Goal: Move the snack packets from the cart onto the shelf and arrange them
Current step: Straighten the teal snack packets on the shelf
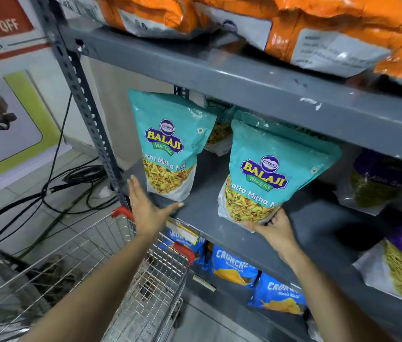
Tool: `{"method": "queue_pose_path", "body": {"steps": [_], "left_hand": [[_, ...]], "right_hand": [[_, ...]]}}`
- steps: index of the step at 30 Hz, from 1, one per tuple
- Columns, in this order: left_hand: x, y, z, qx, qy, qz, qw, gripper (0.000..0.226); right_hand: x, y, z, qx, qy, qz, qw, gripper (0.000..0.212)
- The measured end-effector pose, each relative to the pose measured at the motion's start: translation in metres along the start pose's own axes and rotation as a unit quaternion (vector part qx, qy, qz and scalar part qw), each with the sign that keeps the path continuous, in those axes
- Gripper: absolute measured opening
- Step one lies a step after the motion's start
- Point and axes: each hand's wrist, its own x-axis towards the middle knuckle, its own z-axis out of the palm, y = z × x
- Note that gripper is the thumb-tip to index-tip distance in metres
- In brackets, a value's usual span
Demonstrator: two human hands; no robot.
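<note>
Two teal Balaji snack packets stand on the grey metal shelf [202, 211]. The left packet [167, 141] stands upright near the shelf's left post. My left hand [148, 208] is spread flat just below and in front of it, holding nothing. The right packet [269, 174] tilts slightly, and my right hand [271, 225] grips its bottom edge from below. A third teal packet [219, 129] shows partly behind the two. The wire cart [111, 262] with red corners stands at the lower left below my left arm.
Orange packets [318, 25] fill the shelf above. Purple packets [380, 183] stand on the same shelf to the right. Blue Crunchex packets [234, 265] line the shelf below. Black cables [54, 188] lie on the floor left of the rack's post [81, 90].
</note>
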Motion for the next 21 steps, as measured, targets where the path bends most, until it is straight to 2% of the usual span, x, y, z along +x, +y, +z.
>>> {"method": "queue_pose_path", "body": {"steps": [4,9,21], "left_hand": [[0.021,-0.007,0.005,-0.002,-0.024,-0.002,1.000,0.141],[0.024,-0.010,0.014,-0.055,-0.014,0.029,0.998,0.116],[0.029,-0.012,0.013,-0.057,-0.021,0.029,0.998,0.112]], "right_hand": [[-0.001,-0.002,0.004,-0.004,-0.007,0.005,1.000,0.102],[-0.004,-0.003,0.002,-0.017,-0.008,0.011,1.000,0.099],[-0.012,0.000,0.004,0.003,-0.003,0.022,1.000,0.101]]}}
